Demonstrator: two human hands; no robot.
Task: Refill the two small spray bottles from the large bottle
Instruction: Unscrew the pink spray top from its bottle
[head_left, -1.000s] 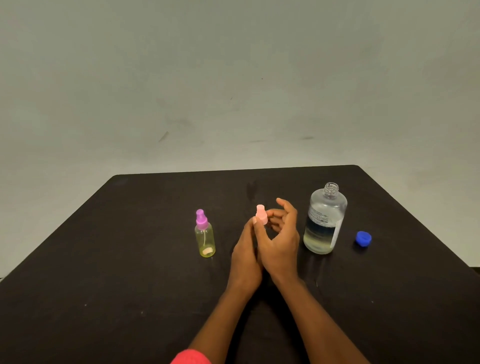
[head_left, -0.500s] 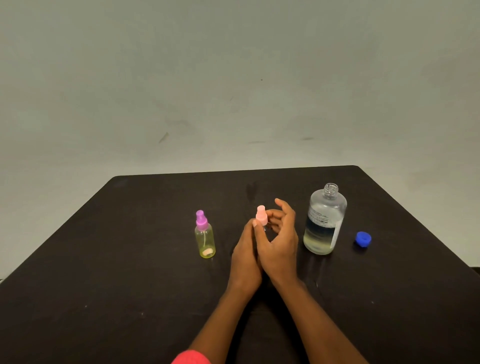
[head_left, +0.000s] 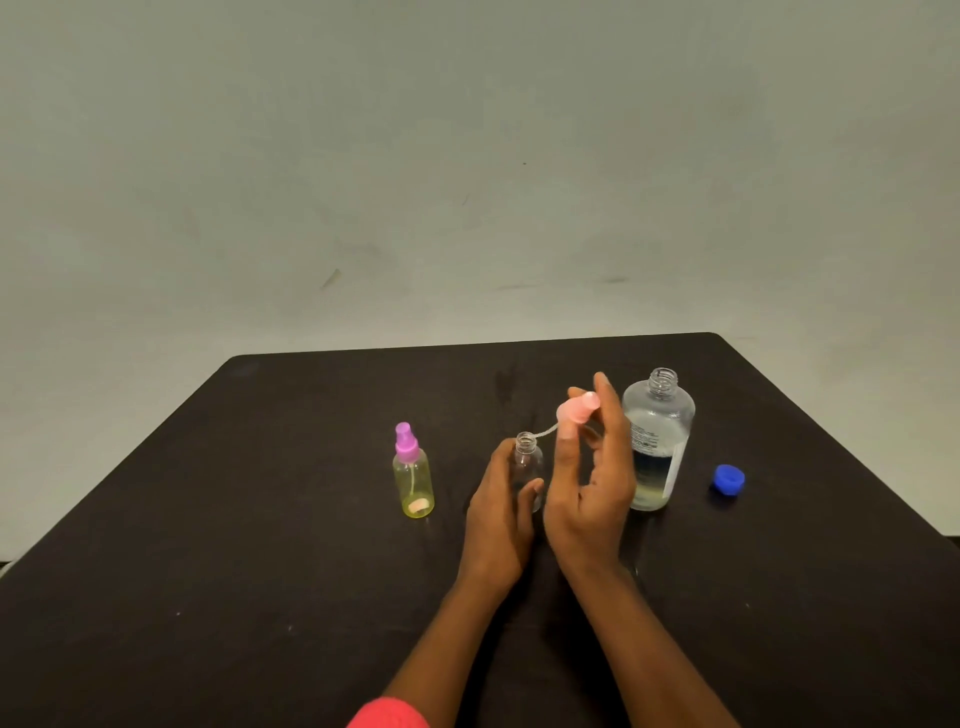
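Centrally, the left hand (head_left: 498, 519) grips the uncapped clear spray bottle (head_left: 527, 462) on the table (head_left: 260, 519); the right hand (head_left: 592, 499) pinches the pink spray head (head_left: 575, 413) above it. Yellow spray bottle (head_left: 413, 480) left, open large bottle (head_left: 657, 441) and blue cap (head_left: 728, 479) right.

Left hand (head_left: 498, 512) grips clear bottle (head_left: 527, 467); right hand (head_left: 589, 488) holds pink sprayer (head_left: 575, 410).

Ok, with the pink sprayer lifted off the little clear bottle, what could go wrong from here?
The large bottle stands uncapped beside the right hand; a swing could tip it. The thin tube of the pink spray head trails toward the neck of the small clear bottle and might snag it or drip on the table. That neck is narrow, so pouring may miss.
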